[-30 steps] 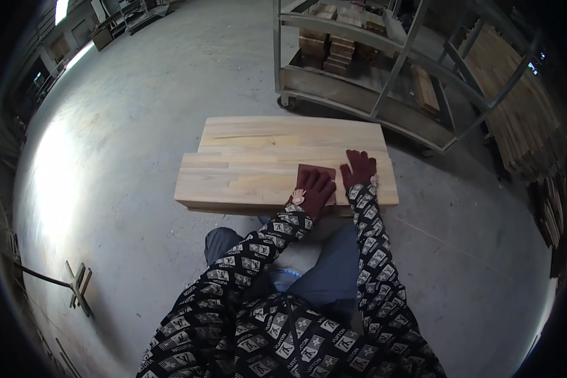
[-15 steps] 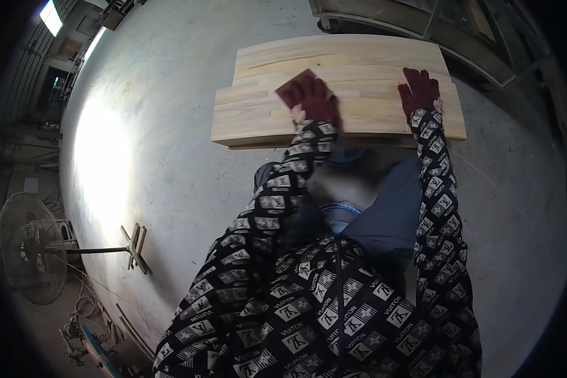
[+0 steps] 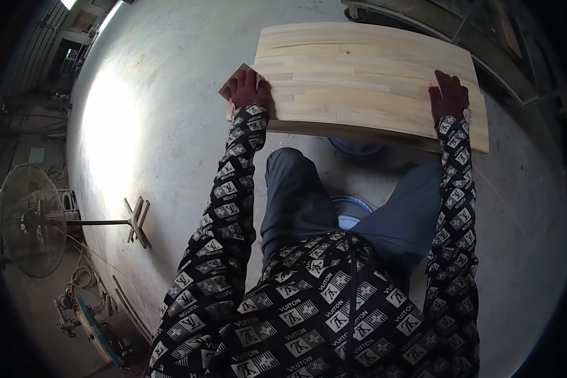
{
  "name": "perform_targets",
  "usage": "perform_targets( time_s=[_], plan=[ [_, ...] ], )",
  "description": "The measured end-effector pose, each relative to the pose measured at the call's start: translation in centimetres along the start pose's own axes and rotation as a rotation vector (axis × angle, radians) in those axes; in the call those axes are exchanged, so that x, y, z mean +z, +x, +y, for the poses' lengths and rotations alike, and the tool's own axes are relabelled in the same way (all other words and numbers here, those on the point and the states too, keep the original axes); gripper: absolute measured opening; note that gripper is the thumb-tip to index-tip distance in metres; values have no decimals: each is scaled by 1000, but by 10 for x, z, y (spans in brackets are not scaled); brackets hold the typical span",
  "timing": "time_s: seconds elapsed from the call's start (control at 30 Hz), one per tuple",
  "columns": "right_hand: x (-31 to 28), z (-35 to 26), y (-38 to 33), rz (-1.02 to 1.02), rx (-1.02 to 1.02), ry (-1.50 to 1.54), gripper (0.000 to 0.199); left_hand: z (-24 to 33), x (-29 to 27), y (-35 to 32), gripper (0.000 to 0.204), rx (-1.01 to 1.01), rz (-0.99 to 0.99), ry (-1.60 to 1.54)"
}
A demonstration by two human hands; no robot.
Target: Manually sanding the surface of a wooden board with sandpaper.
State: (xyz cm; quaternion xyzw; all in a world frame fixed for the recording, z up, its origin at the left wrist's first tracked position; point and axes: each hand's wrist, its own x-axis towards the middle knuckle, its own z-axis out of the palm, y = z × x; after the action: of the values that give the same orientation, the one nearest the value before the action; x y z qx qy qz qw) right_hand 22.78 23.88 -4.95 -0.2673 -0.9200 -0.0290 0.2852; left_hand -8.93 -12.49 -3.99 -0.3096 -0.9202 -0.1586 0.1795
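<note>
A pale wooden board (image 3: 365, 69), made of joined strips, lies before me. Dark red knitted gloves cover both hands. At the board's left end, my left hand (image 3: 252, 91) presses down on a reddish-brown sheet that looks like sandpaper (image 3: 227, 87). One corner of the sheet sticks out past the fingers, and the rest is under the palm. My right hand (image 3: 451, 99) lies on the right part of the board, fingers spread, holding nothing.
A blue round tub or bucket (image 3: 356, 147) shows beneath the board's near edge, and another blue round thing (image 3: 349, 208) is between my legs. A metal-framed cart (image 3: 409, 34) stands beyond the board. A floor fan (image 3: 33, 220) is at left, beside cables and tools.
My left hand has slid the sheet leftward from the board's middle to its left end. The right hand stays at the right part. The whole view has shifted slightly.
</note>
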Motion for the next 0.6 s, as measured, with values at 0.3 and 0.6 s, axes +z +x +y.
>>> perform_targets(
  time_s=[0.3,0.6],
  plan=[
    [4,9,1,-123,62,-63,41,250,47,-58,58,534,-124,-404],
    [1,9,3,-104,30,-36,42,45,25,-12,54,195,-12,-116]
  ],
)
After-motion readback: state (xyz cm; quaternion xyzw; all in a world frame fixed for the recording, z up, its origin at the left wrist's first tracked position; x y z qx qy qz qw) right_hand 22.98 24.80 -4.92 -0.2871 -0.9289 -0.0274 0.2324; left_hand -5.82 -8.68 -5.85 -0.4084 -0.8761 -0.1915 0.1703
